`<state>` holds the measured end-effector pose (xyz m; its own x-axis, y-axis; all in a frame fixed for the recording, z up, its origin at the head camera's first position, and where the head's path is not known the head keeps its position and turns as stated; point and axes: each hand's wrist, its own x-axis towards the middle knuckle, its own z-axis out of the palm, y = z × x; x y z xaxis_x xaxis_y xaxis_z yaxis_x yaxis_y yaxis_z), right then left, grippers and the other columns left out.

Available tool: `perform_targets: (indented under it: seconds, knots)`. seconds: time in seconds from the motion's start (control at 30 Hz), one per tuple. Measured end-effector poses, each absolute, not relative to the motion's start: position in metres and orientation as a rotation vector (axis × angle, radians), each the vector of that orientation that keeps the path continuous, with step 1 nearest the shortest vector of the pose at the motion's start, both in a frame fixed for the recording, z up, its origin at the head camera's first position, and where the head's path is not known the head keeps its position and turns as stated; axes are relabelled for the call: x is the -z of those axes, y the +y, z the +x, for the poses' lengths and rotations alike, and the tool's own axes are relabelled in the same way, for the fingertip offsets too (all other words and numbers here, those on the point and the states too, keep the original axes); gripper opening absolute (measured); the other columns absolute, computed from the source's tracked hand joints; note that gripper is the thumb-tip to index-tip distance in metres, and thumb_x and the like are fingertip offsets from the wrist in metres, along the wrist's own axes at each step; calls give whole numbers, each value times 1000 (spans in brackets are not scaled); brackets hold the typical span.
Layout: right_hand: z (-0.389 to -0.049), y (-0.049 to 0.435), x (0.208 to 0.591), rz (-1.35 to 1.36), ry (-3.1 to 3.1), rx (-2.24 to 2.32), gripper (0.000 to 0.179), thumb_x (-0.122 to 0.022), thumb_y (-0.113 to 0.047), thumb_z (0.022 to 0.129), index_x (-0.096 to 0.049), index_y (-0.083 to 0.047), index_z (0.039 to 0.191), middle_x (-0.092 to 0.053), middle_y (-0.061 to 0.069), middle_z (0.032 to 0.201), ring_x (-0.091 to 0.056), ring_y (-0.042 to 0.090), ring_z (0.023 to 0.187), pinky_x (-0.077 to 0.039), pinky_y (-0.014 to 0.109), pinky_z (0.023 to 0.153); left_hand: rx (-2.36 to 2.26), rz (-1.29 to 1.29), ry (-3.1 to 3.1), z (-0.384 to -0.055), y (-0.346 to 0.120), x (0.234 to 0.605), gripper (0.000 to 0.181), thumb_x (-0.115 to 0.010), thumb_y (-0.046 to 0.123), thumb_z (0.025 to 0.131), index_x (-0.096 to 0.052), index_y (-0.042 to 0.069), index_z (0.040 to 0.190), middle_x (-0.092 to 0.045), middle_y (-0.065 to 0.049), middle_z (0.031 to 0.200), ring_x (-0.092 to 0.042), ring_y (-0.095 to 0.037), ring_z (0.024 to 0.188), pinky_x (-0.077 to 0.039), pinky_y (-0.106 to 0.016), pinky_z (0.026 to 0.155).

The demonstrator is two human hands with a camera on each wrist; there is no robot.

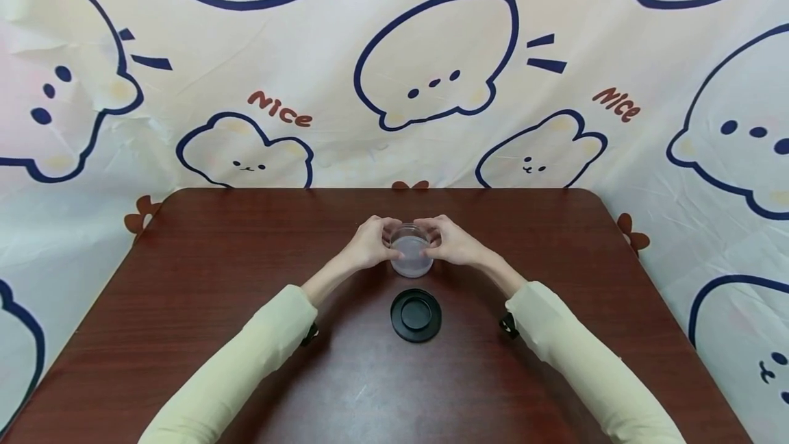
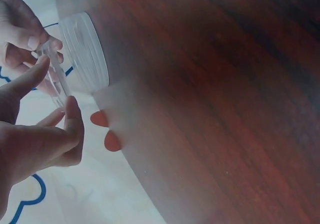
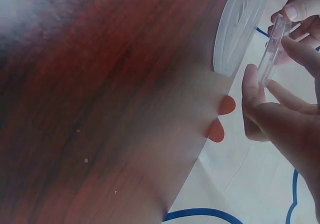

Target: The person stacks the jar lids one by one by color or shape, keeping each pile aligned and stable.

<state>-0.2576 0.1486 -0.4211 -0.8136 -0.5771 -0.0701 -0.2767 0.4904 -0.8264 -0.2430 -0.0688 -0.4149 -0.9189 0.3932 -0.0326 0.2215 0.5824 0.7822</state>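
Observation:
My left hand (image 1: 372, 243) and right hand (image 1: 454, 241) face each other near the table's far side. Between them they pinch a shallow clear round dish (image 2: 58, 82) by its rim, fingers and thumbs on opposite edges. It looks like rigid see-through plastic, whether dish or cover I cannot tell. The right wrist view shows the same clear dish (image 3: 272, 53) held apart from a wider, frosted round container (image 3: 234, 36). That frosted container (image 1: 411, 263) rests on the table just below the hands. Nearer to me a black round lid (image 1: 416, 316) with a raised ring lies flat.
A dark reddish wooden table (image 1: 246, 238) with rounded far corners carries these things. Behind it and along both sides hangs a pale cloth (image 1: 333, 156) printed with cartoon outlines. Both forearms in light sleeves (image 1: 246, 355) reach across from the near edge.

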Motion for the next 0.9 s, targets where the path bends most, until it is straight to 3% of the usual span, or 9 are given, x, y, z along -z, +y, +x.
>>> perform_targets:
  seconds: [0.23, 0.73, 0.9]
  knots:
    - [-250, 150, 419, -696, 2435, 1190, 62, -71, -4, 86, -44, 3, 141, -41, 20, 123, -55, 28, 97, -52, 29, 78, -1212, 546, 2617, -238, -65, 415, 59, -81, 4, 77, -56, -4, 130, -47, -22, 117, -60, -32, 98, -53, -32, 78]
    - [-250, 147, 425, -773, 2422, 1134, 62, -71, -2, 85, -42, 11, 139, -42, 27, 119, -61, 27, 94, -53, 29, 74, -1112, 575, 2671, -234, -63, 420, 59, -82, 4, 75, -58, -8, 126, -53, -21, 107, -46, -33, 108, -49, -37, 81]
    - [-249, 147, 426, -745, 2435, 1120, 63, -72, -2, 85, -43, 11, 139, -41, 27, 120, -61, 28, 95, -54, 29, 74, -1090, 562, 2666, -236, -62, 421, 59, -83, 5, 75, -57, -7, 127, -52, -20, 108, -47, -32, 107, -48, -37, 82]
